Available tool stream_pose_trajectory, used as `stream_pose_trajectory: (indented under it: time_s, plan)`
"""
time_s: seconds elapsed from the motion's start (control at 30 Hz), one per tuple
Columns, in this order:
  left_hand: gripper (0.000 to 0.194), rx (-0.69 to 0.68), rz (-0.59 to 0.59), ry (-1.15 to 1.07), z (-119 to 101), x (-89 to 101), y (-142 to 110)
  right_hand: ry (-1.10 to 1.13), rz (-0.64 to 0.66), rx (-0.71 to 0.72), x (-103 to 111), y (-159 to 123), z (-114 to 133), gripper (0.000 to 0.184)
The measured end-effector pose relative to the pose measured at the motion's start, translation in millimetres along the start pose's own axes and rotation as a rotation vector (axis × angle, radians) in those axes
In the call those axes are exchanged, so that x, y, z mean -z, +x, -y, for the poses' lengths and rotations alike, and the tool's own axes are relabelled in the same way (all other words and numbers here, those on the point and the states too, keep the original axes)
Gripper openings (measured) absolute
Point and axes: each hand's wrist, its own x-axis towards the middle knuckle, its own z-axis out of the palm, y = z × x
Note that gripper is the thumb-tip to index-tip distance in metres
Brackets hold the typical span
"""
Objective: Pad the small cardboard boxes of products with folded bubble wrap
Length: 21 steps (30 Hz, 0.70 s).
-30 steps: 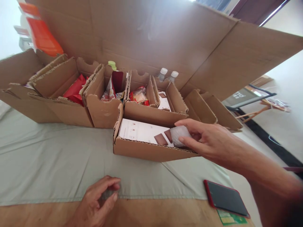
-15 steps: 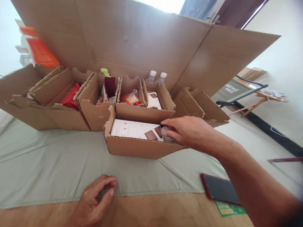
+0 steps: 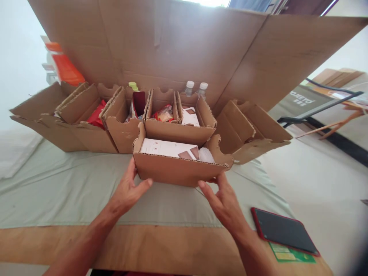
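Note:
A cardboard box (image 3: pixel 181 170) with its top uncovered stands in front of the row of boxes. Inside lie a white carton (image 3: pixel 165 147) with brown squares printed on it and, at its right end, a crumpled whitish translucent thing (image 3: pixel 206 155). My left hand (image 3: pixel 130 191) holds the left end of the cardboard box, fingers along its side and thumb toward the front. At the right end, my right hand (image 3: pixel 220 195) has its fingers against the lower side, partly hidden, and its thumb at the front. Neither hand holds anything else.
Behind stands a row of cardboard bins (image 3: pixel 123 128) with a red packet (image 3: pixel 97 115), a food bag (image 3: pixel 164 114) and another white carton (image 3: pixel 190 116). Bottles (image 3: pixel 189 88) and a tall cardboard panel (image 3: pixel 178 50) rise behind. A phone (image 3: pixel 287 231) lies at the right front.
My right hand has left the whitish thing inside the box and moved down to its right end. My left hand has moved up from the table's front to the left end.

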Motion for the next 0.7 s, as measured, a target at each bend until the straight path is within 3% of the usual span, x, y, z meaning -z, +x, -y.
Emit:
stream_pose_trajectory:
  time_s: [0.1,0.2,0.3,0.37,0.43,0.53,0.63,0.7]
  plan:
    - [0.074,0.021,0.025,-0.059,-3,-8.2,-17,0.004,-0.048,0.003,-10,-16,7,0.035]
    - [0.061,0.116,0.018,0.017,-10,10.1,-66,-0.02,-0.067,0.036,-10,-42,19,0.026]
    - [0.059,0.179,-0.144,0.041,-23,38.6,-99,0.004,-0.029,0.155,-22,-48,41,0.025]
    - [0.062,0.111,-0.263,0.037,-36,49.0,-94,0.064,0.011,0.232,-31,-34,55,0.029]
    - [0.065,-0.003,-0.283,0.04,-47,46.0,-76,0.125,0.002,0.235,-32,-17,63,0.032]
    - [0.067,-0.097,-0.17,0.036,-54,24.7,-56,0.069,-0.157,0.16,-15,-11,55,0.036]
    - [0.062,-0.036,-0.076,0.08,-48,5.3,-73,-0.079,-0.331,0.11,5,-35,38,0.041]
    - [0.058,0.033,-0.085,0.099,-40,3.7,-97,-0.101,-0.322,0.113,5,-54,32,0.04]
